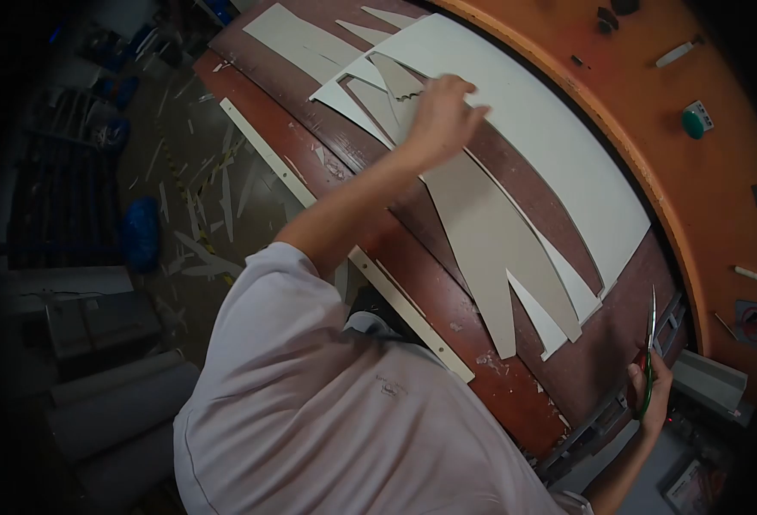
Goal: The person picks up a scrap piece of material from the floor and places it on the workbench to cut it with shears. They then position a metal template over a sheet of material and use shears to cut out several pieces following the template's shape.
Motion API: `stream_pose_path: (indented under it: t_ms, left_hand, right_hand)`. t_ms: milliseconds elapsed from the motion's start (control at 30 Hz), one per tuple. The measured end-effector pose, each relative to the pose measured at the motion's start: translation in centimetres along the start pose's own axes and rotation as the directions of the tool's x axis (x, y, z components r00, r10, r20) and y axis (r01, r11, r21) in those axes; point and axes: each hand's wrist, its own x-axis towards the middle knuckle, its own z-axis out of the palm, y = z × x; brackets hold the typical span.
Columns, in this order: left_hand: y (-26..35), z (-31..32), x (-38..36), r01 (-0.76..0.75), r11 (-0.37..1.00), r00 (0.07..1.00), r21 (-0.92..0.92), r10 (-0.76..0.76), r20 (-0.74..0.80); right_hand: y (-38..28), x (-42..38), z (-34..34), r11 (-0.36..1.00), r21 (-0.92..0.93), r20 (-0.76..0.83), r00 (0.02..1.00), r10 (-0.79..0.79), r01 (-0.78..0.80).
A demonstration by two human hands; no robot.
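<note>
– What is the left hand (441, 120) doing?

– It reaches far out and presses on the grey cut-out shape (481, 232), fingers bent down on it. The shape lies on the brown table (447, 296), over a big white sheet (558, 146).

– And the right hand (653, 382)?

– Its fingers are closed around green scissors (650, 352) (blades pointing up), near the table's edge, well apart from the shape.

A loose, pale lilac-white short-sleeved T-shirt (310, 412) with a small dark mark on the fabric; both forearms bare below the sleeves
</note>
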Motion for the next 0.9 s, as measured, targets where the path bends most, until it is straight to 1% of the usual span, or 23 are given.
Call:
stream_pose_path:
  t_ms: [67, 100, 133, 200, 233, 300, 333, 367, 433, 467, 500, 567, 600, 633, 667, 733, 800, 867, 900]
  left_hand:
    - [-8.8, -3.5, 3.5, 0.13, 0.953, 0.991, 0.272, -0.121, -0.048]
    - [-13.1, -5.1, 4.9, 0.2, 0.919, 0.977, 0.341, -0.211, -0.005]
    - [-15.8, -6.5, 5.8, 0.266, 0.872, 0.951, 0.411, -0.306, 0.034]
    - [-20.0, -7.8, 6.6, 0.383, 0.855, 0.874, 0.349, -0.458, 0.161]
    - [-21.5, -8.0, 6.9, 0.447, 0.834, 0.818, 0.323, -0.527, 0.229]
    - [-23.1, -8.4, 7.3, 0.479, 0.829, 0.762, 0.289, -0.556, 0.333]
    - [-23.3, -8.8, 7.4, 0.495, 0.824, 0.728, 0.275, -0.567, 0.386]
    - [-22.1, -9.9, 7.8, 0.545, 0.804, 0.682, 0.24, -0.591, 0.431]
    - [-22.7, -10.2, 8.3, 0.538, 0.818, 0.663, 0.201, -0.559, 0.498]
    - [-23.0, -10.3, 8.5, 0.534, 0.826, 0.654, 0.18, -0.539, 0.531]
    - [-23.4, -10.1, 8.4, 0.519, 0.837, 0.669, 0.172, -0.523, 0.528]
    - [-22.5, -11.1, 9.0, 0.534, 0.828, 0.62, 0.174, -0.523, 0.585]
    - [-22.3, -11.5, 9.2, 0.541, 0.823, 0.594, 0.175, -0.52, 0.613]
    - [-22.8, -11.4, 9.1, 0.515, 0.844, 0.614, 0.147, -0.484, 0.623]
    - [-23.4, -11.2, 8.7, 0.503, 0.859, 0.662, 0.094, -0.453, 0.598]
    - [-23.9, -11.0, 7.9, 0.469, 0.883, 0.747, -0.011, -0.39, 0.539]
    - [-23.5, -11.6, 7.7, 0.487, 0.868, 0.764, -0.093, -0.372, 0.527]
    - [-23.3, -12.1, 7.4, 0.493, 0.856, 0.779, -0.152, -0.358, 0.514]
    - [-23.5, -11.9, 7.1, 0.48, 0.855, 0.801, -0.193, -0.339, 0.494]
  right_hand:
    - [-2.1, -0.2, 1.3, 0.999, 0.016, 0.002, 0.999, -0.048, 0.048]
    - [-3.7, 0.1, 2.2, 0.997, 0.022, 0.002, 0.997, -0.076, 0.076]
    - [-5.9, 0.5, 3.4, 0.996, 0.059, 0.035, 0.997, -0.065, 0.063]
    - [-11.0, 2.6, 6.1, 0.991, 0.124, 0.099, 0.994, -0.054, 0.041]
    - [-11.7, 4.4, 7.7, 0.988, 0.084, 0.096, 0.986, -0.136, 0.128]
    - [-15.8, 8.0, 11.1, 0.968, 0.182, 0.144, 0.969, -0.203, 0.176]
    - [-18.5, 9.9, 12.7, 0.965, 0.196, 0.194, 0.958, -0.21, 0.172]
    - [-21.3, 12.0, 14.2, 0.963, 0.209, 0.243, 0.945, -0.22, 0.17]
    - [-26.0, 16.4, 17.3, 0.978, 0.119, 0.33, 0.922, -0.202, 0.172]
    - [-28.8, 18.1, 19.0, 0.98, 0.137, 0.366, 0.912, -0.187, 0.146]
    - [-31.3, 19.9, 20.4, 0.981, 0.153, 0.402, 0.899, -0.172, 0.12]
    - [-34.1, 24.4, 22.9, 0.99, 0.095, 0.515, 0.845, -0.142, 0.109]
    - [-35.2, 25.9, 24.1, 0.987, 0.136, 0.54, 0.83, -0.142, 0.08]
    - [-36.3, 27.3, 25.1, 0.983, 0.179, 0.562, 0.814, -0.145, 0.052]
    - [-37.4, 28.7, 25.5, 0.997, 0.037, 0.574, 0.815, -0.082, 0.075]
    - [-38.7, 30.9, 26.5, 0.998, -0.016, 0.616, 0.787, -0.033, 0.055]
    - [-39.8, 32.2, 27.3, 0.995, -0.076, 0.649, 0.761, 0.003, 0.061]
    - [-40.2, 33.2, 27.8, 0.995, -0.095, 0.657, 0.753, 0.03, 0.043]
    - [-40.3, 33.6, 28.0, 0.994, -0.104, 0.662, 0.748, 0.043, 0.035]
